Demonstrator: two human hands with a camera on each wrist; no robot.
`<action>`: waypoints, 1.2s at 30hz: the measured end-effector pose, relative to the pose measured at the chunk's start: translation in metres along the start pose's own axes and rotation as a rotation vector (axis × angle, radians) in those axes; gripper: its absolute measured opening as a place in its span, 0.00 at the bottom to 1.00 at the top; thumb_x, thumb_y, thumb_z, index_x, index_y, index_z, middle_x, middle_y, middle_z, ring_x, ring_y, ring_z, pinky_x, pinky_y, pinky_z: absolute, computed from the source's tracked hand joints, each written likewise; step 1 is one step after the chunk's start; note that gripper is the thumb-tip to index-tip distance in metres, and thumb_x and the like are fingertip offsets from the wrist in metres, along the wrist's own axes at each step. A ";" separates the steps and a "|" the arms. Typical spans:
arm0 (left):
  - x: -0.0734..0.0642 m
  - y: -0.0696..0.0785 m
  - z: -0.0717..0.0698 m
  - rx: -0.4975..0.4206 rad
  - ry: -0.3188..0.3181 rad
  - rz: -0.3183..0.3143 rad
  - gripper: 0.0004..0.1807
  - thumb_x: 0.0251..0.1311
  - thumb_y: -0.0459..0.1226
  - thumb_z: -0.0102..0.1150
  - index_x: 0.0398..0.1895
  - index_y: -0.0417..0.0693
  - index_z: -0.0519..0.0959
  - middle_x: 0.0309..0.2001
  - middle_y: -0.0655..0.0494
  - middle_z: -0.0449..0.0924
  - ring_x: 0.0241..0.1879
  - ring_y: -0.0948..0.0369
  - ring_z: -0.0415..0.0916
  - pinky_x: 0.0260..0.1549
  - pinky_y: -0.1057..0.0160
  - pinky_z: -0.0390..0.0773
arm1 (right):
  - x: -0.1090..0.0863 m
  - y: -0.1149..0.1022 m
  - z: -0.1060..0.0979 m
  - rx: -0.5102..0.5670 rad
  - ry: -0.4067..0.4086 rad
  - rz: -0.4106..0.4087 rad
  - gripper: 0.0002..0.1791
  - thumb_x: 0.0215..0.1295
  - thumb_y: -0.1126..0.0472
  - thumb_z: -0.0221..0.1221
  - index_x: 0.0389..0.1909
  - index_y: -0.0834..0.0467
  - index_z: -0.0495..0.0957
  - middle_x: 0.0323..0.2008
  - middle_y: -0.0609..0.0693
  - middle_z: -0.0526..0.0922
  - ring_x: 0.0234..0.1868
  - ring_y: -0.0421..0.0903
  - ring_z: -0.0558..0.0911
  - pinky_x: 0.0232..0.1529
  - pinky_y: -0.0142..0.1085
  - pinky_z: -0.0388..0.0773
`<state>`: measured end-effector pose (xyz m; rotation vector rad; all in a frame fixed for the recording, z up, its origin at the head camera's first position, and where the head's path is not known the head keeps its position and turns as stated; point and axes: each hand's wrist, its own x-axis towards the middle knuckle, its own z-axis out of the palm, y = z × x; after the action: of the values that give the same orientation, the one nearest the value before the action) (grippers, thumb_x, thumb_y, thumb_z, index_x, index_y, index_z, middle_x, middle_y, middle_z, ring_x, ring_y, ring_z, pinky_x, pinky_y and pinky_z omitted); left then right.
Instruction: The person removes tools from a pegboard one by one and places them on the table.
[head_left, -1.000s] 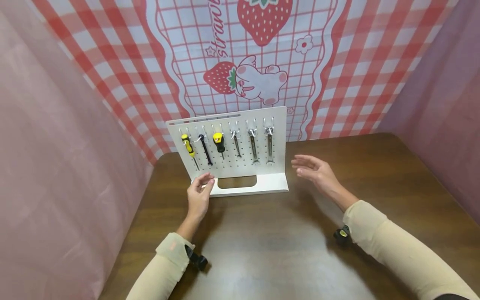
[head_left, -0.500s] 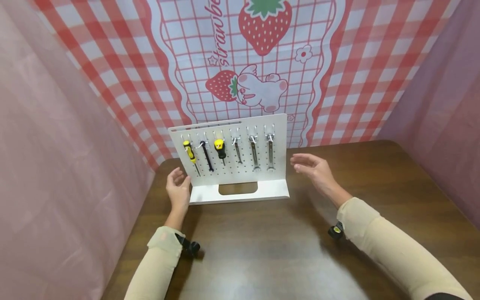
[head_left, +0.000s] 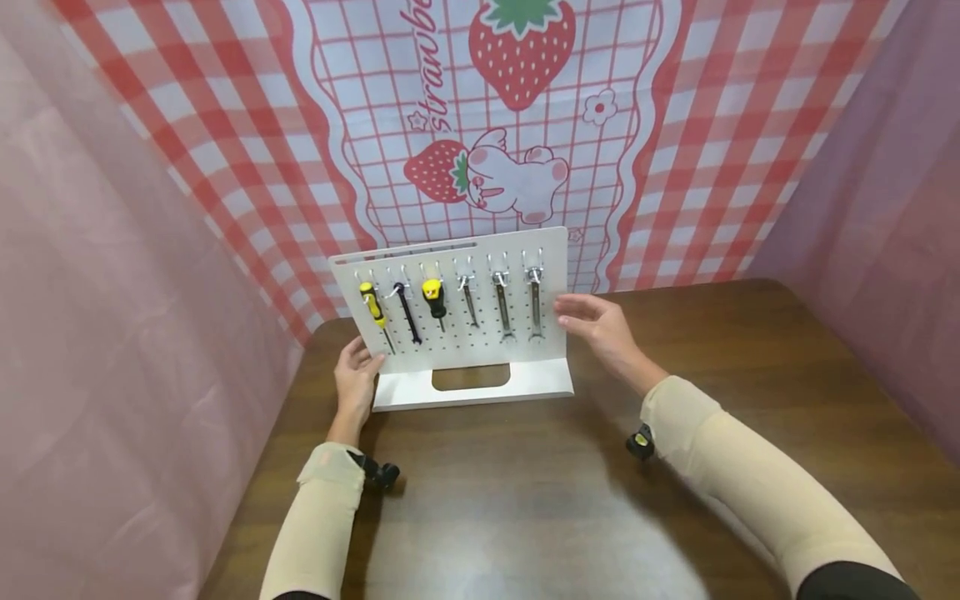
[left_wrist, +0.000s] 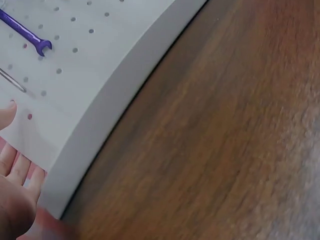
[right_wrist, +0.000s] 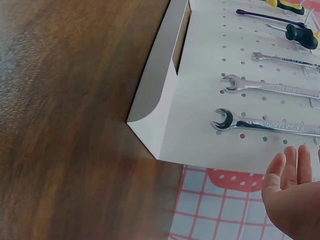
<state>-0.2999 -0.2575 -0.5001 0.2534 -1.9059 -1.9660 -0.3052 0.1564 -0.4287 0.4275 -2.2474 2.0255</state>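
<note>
A white pegboard (head_left: 480, 350) stands upright on its foot, tools hanging from its hooks. At its left edge is my left hand (head_left: 355, 383), thumb over the front, other fingertips hidden behind the board; it holds that edge. My right hand (head_left: 603, 333) is at the right edge, its fingers extended and overlapping the board's face in the right wrist view; whether they press it is unclear. From the left hang a long yellow-and-black screwdriver (head_left: 376, 312), a dark purple wrench (left_wrist: 30, 35), a stubby screwdriver (head_left: 434, 300), a small wrench (head_left: 468, 302) and two larger silver wrenches (right_wrist: 275, 126).
The brown wooden table (head_left: 510, 500) extends in front of the board and to both sides. Behind it hangs a red-and-white checked cloth (head_left: 705, 150) with strawberry prints. Pink curtains (head_left: 112, 333) enclose the sides. Each forearm carries a small black wrist camera (head_left: 382, 475).
My left hand has moved left from in front of the board's foot to its left edge. My right hand has moved left to the right edge. The tools hang as before.
</note>
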 end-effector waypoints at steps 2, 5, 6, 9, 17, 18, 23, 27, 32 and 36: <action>0.002 -0.003 0.000 0.017 -0.013 -0.001 0.32 0.61 0.24 0.64 0.69 0.36 0.67 0.54 0.32 0.77 0.40 0.66 0.77 0.42 0.72 0.78 | 0.004 -0.002 0.002 0.009 -0.004 -0.001 0.22 0.66 0.72 0.62 0.61 0.68 0.75 0.58 0.65 0.80 0.59 0.55 0.79 0.56 0.31 0.77; 0.005 -0.008 -0.001 0.036 -0.003 -0.015 0.30 0.61 0.26 0.65 0.67 0.36 0.69 0.50 0.37 0.79 0.40 0.65 0.77 0.41 0.72 0.78 | 0.007 -0.003 0.005 0.023 -0.011 0.005 0.22 0.66 0.72 0.62 0.61 0.68 0.74 0.59 0.65 0.79 0.60 0.57 0.78 0.57 0.32 0.77; 0.006 -0.011 -0.001 0.046 0.003 -0.017 0.28 0.62 0.26 0.65 0.65 0.35 0.69 0.49 0.39 0.80 0.39 0.65 0.77 0.40 0.72 0.77 | 0.008 -0.002 0.006 0.027 -0.013 0.010 0.22 0.66 0.72 0.62 0.61 0.69 0.74 0.59 0.65 0.79 0.60 0.58 0.78 0.57 0.32 0.77; 0.008 -0.017 -0.001 0.066 0.024 -0.014 0.25 0.62 0.27 0.65 0.62 0.33 0.71 0.44 0.44 0.81 0.37 0.65 0.76 0.38 0.73 0.76 | 0.008 -0.001 0.009 0.034 -0.017 0.021 0.23 0.66 0.74 0.62 0.61 0.70 0.74 0.59 0.67 0.78 0.61 0.59 0.77 0.57 0.31 0.77; 0.006 -0.020 0.006 0.169 0.078 0.059 0.16 0.66 0.29 0.62 0.53 0.29 0.75 0.40 0.39 0.81 0.35 0.65 0.74 0.35 0.74 0.74 | 0.012 0.001 0.015 0.045 -0.022 -0.001 0.22 0.65 0.76 0.61 0.60 0.71 0.74 0.58 0.68 0.78 0.60 0.61 0.77 0.55 0.31 0.78; 0.005 -0.020 0.007 0.179 0.086 0.065 0.15 0.66 0.28 0.61 0.53 0.28 0.75 0.41 0.37 0.81 0.35 0.64 0.74 0.35 0.73 0.74 | 0.012 0.001 0.016 0.053 -0.022 -0.004 0.22 0.64 0.76 0.61 0.60 0.72 0.74 0.58 0.68 0.78 0.60 0.61 0.77 0.54 0.31 0.78; 0.005 -0.023 0.012 0.207 0.104 0.078 0.14 0.67 0.29 0.61 0.52 0.29 0.76 0.43 0.33 0.80 0.39 0.58 0.75 0.37 0.73 0.74 | 0.015 0.003 0.020 0.061 -0.010 -0.007 0.23 0.64 0.78 0.60 0.60 0.74 0.73 0.58 0.70 0.78 0.60 0.63 0.77 0.54 0.31 0.79; 0.006 -0.026 0.014 0.205 0.108 0.085 0.14 0.67 0.30 0.61 0.52 0.28 0.76 0.44 0.32 0.81 0.41 0.55 0.76 0.40 0.70 0.75 | 0.015 0.004 0.024 0.086 0.002 -0.003 0.25 0.64 0.78 0.60 0.63 0.73 0.71 0.59 0.71 0.76 0.61 0.65 0.76 0.54 0.31 0.79; 0.006 -0.028 0.012 0.207 0.124 0.082 0.15 0.67 0.30 0.62 0.53 0.29 0.77 0.45 0.31 0.81 0.43 0.50 0.77 0.45 0.63 0.76 | 0.016 0.002 0.034 0.094 -0.002 0.020 0.28 0.64 0.77 0.60 0.65 0.72 0.68 0.59 0.72 0.76 0.59 0.61 0.77 0.55 0.31 0.78; 0.004 -0.028 0.010 0.214 0.116 0.065 0.16 0.67 0.30 0.61 0.53 0.28 0.76 0.47 0.30 0.80 0.46 0.46 0.77 0.49 0.56 0.77 | 0.018 0.002 0.040 0.067 0.020 0.049 0.26 0.64 0.74 0.61 0.63 0.72 0.70 0.56 0.70 0.77 0.51 0.49 0.81 0.50 0.34 0.81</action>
<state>-0.3119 -0.2504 -0.5267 0.3520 -2.0221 -1.6685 -0.3175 0.1141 -0.4307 0.3593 -2.2054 2.1247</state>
